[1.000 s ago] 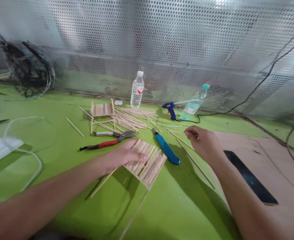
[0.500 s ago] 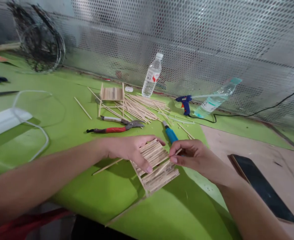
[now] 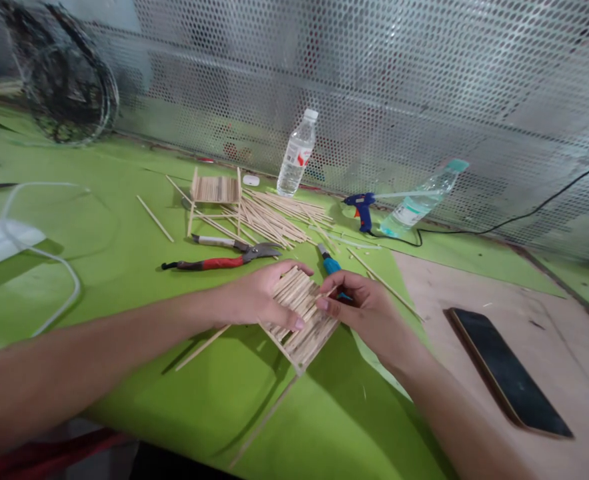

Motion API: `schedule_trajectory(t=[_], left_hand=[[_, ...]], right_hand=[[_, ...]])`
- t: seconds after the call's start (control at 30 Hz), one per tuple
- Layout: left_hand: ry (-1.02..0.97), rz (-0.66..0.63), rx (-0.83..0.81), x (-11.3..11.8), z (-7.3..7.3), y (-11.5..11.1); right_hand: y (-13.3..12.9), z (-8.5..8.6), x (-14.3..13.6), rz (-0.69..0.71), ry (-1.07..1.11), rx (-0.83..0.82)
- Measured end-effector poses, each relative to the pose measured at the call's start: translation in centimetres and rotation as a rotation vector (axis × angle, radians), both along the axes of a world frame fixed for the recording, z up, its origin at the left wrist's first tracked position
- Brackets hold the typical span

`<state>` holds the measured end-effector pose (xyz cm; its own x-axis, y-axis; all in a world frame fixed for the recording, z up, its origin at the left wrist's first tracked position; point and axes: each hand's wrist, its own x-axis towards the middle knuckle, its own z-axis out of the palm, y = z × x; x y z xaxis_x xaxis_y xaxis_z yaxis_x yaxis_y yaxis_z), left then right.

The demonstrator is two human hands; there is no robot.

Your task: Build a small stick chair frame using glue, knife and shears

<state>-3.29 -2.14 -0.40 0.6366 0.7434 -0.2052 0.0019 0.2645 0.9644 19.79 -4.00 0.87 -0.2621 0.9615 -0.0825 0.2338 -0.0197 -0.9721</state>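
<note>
The left hand (image 3: 257, 300) clamps the stick panel (image 3: 301, 313) at desk (image 3: 124, 267) centre; the right hand (image 3: 359, 307) pinches a thin stick (image 3: 319, 299) onto it. A loose pinch could skew the stick. Pliers (image 3: 219, 261) lie at 11 o'clock. Since earlier, both hands drew closer.

Bright, even light falls from above and slightly behind, throwing soft shadows toward the viewer under the stick panel (image 3: 301, 313). Left of it the forearm is blurred and swollen by wide-angle distortion. Behind it the perforated metal wall (image 3: 374, 80) shows pale glare patches and bends toward the corners.
</note>
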Motion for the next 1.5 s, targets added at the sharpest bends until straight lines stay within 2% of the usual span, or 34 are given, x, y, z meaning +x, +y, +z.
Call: schedule_trajectory(t=[0.33, 0.57, 0.7, 0.97, 1.23, 1.5], left_hand=[[0.013, 0.018, 0.049, 0.2, 0.2, -0.5], [0.008, 0.043, 0.097, 0.2, -0.7, -0.4], [0.036, 0.053, 0.072, 0.2, -0.6, -0.7], [0.067, 0.079, 0.031, 0.2, 0.0, -1.3], [0.162, 0.181, 0.070, 0.4, 0.3, -1.4], [0.156, 0.142, 0.083, 0.6, 0.5, -1.8]], right_hand=[[0.0, -0.1, -0.2, -0.104, 0.170, -0.046], [-0.2, -0.4, -0.6, -0.118, 0.213, -0.082], [-0.2, -0.2, -0.9, -0.137, 0.250, -0.112], [-0.2, 0.3, -0.5, -0.174, 0.239, -0.124], [0.0, -0.2, -0.7, -0.187, 0.194, -0.059], [0.1, -0.4, -0.8, -0.187, 0.223, -0.058]])
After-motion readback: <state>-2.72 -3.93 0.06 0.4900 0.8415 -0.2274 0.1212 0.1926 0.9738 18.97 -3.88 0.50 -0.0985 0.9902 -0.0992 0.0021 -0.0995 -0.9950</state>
